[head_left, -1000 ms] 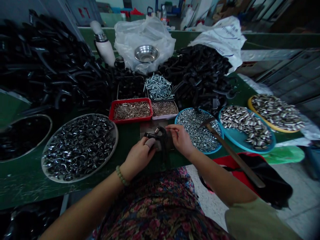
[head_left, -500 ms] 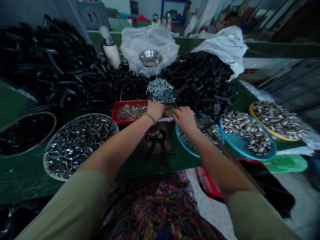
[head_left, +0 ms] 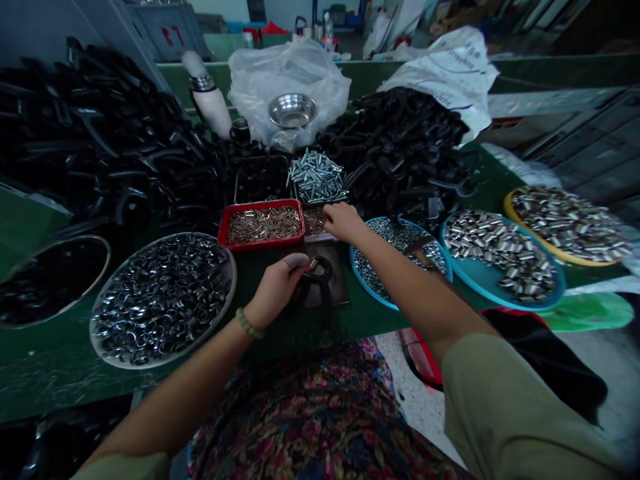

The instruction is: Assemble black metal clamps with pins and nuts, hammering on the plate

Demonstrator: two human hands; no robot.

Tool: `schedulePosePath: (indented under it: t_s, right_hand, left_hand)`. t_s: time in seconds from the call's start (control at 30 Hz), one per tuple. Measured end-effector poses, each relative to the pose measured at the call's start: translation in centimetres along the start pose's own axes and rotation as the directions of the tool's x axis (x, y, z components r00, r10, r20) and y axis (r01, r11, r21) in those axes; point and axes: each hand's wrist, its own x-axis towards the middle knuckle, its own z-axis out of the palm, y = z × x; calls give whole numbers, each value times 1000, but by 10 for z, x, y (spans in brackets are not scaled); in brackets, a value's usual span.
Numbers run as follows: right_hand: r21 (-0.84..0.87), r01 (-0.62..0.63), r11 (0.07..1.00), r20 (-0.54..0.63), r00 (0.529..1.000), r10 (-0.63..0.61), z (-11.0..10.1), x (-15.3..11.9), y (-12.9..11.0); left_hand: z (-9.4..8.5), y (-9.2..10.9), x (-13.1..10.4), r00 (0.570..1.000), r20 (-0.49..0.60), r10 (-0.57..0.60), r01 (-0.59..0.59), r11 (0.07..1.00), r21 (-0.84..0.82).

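Black, with a dull shine, a curved part [head_left: 324, 287] with a hooked upper end and straight legs lies, in the head view, on a flat metal plate [head_left: 341, 283] at the front of the green worktop [head_left: 280, 337]. A small bright metal piece [head_left: 314, 264] glints at its hook.

The hands are apart. The left hand [head_left: 278, 283] has its fingertips at the part, beside the glint; whether they pinch anything cannot be told. The right hand [head_left: 345, 221] dips bunched fingers into a pale, shallow tray [head_left: 320, 238] of tiny brownish metal pieces [head_left: 313, 221]; their tips are hidden, so their grip cannot be told.

Just beside that tray, a glossy red tray [head_left: 265, 246] holds slim, coppery pins [head_left: 263, 223]. Silvery screws [head_left: 317, 175] heap up behind. Shiny dark rings [head_left: 165, 293] fill a round basin [head_left: 93, 327] on the left; short, smooth metal cylinders [head_left: 480, 237] lie in a blue basin [head_left: 480, 279] on the right.
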Motion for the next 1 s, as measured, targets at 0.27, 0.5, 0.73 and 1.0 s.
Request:
schedulePosePath:
  t_s: [0.27, 0.5, 0.73, 1.0]
  right_hand:
    - [48, -9, 999, -32, 999, 10, 2, 3, -2]
    - [227, -65, 972, -116, 989, 93, -6, -9, -4]
    - [461, -137, 877, -152, 961, 230, -9, -20, 3]
    - [767, -178, 617, -38, 947, 320, -12, -41, 3]
  left_hand:
    - [20, -6, -7, 991, 15, 133, -125, 885, 448]
    - [19, -4, -13, 988, 134, 76, -137, 830, 541]
    - [19, -6, -14, 991, 96, 89, -126, 848, 514]
    - [19, -3, -12, 994, 82, 71, -103, 853, 511]
